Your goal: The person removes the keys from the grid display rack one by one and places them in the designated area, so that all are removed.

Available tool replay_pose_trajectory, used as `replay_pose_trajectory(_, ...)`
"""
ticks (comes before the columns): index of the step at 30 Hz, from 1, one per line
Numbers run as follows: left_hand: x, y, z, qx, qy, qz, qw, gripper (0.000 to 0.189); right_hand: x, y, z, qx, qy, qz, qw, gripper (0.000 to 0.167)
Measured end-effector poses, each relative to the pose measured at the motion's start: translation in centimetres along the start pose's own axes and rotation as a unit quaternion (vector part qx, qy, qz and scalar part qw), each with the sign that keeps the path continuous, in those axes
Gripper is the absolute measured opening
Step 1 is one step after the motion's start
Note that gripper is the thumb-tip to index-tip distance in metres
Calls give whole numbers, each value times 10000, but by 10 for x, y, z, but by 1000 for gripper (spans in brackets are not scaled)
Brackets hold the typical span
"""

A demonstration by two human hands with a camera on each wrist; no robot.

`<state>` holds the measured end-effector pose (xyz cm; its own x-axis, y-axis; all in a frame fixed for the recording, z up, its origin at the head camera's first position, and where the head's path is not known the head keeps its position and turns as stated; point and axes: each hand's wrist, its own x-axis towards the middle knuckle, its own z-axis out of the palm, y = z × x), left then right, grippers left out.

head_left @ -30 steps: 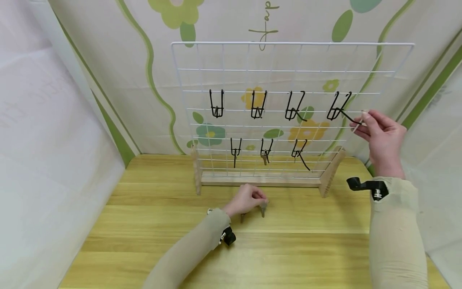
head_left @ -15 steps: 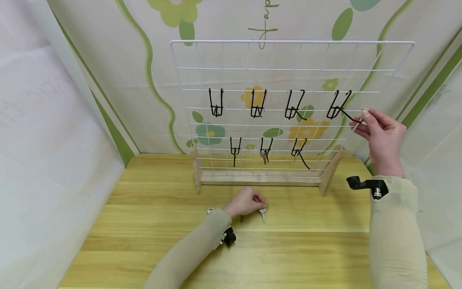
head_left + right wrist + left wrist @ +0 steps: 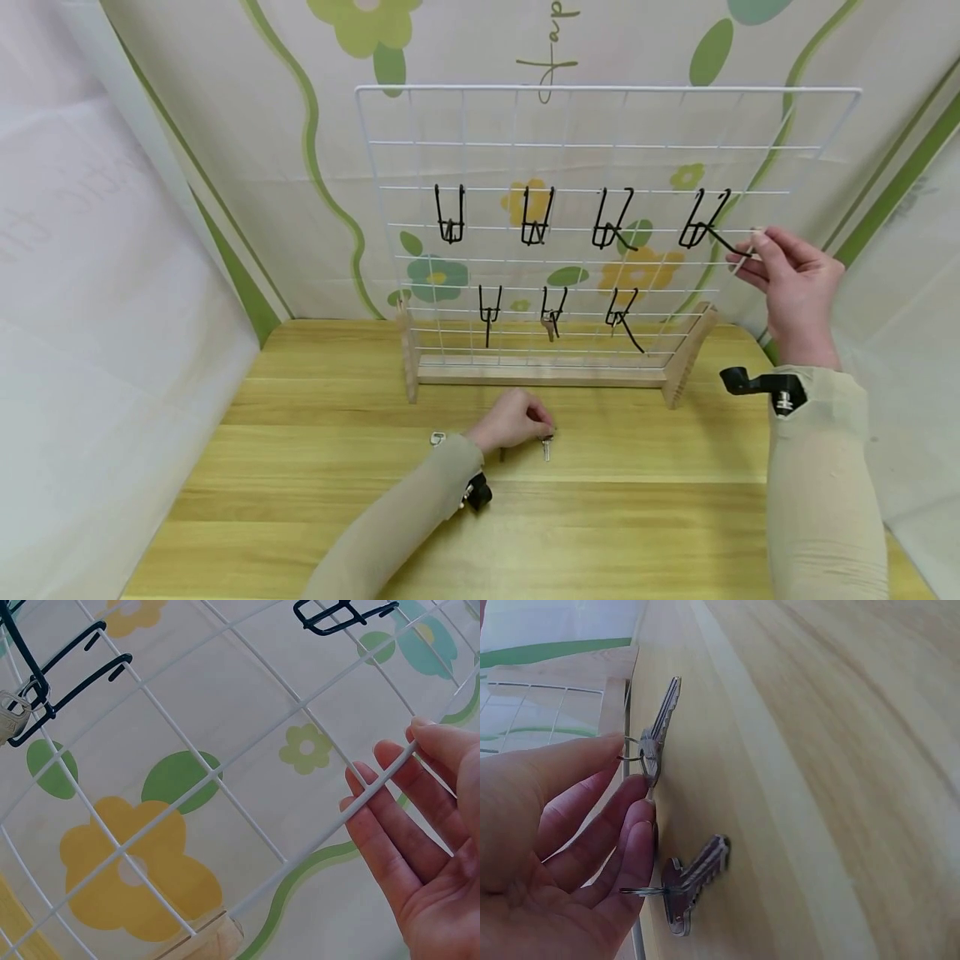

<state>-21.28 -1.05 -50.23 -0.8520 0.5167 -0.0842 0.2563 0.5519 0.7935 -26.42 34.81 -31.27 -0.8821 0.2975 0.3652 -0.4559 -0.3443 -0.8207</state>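
My left hand point(image 3: 513, 418) is low over the wooden table. Its thumb and fingertips pinch the small ring of a silver key point(image 3: 658, 735), whose blade points away from the fingers. A second key point(image 3: 682, 889) with its own ring lies on the table beside the lower fingers. The right hand point(image 3: 802, 283) grips the right edge of a white wire grid rack point(image 3: 607, 87), fingers behind the side wire and thumb in front in the right wrist view. Black hooks point(image 3: 697, 221) hang on the rack in two rows. One lower hook carries a key point(image 3: 550, 327).
The rack stands in wooden feet point(image 3: 686, 358) toward the table's back. Another key point(image 3: 437, 437) lies left of my left wrist. Behind the rack hangs a flowered cloth point(image 3: 225, 125). A black hook tip reaches close to my right fingers in the head view.
My left hand has dipped slightly toward the table, and the key in it has come down and shifted in angle. The right hand keeps its grip on the rack's edge.
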Motion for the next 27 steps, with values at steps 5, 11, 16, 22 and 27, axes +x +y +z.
replay_pose_trajectory(5, 1, -1, 0, -17, 98, -6, 9999, 3, 0, 0, 0, 8, -26, -6, 10000, 39)
replay_pose_trajectory(11, -5, -3, -10, -439, 349, 68, 9984, 12, 0, 1, 0, -43, -19, 11, 10000, 36)
replay_pose_trajectory(16, -29, 2, -41, -877, 832, 94, 9926, 20, 0, 1, -1, -46, 2, 4, 10000, 35)
replay_pose_trajectory(22, -72, 4, -90, -1245, 1815, 161, 9753, 21, 0, 1, -2, -58, -9, -42, 10000, 35)
replay_pose_trajectory(27, -104, -2, -130, -1515, 3042, 120, 9404, 25, 0, 1, -3, -46, 11, -7, 10000, 37)
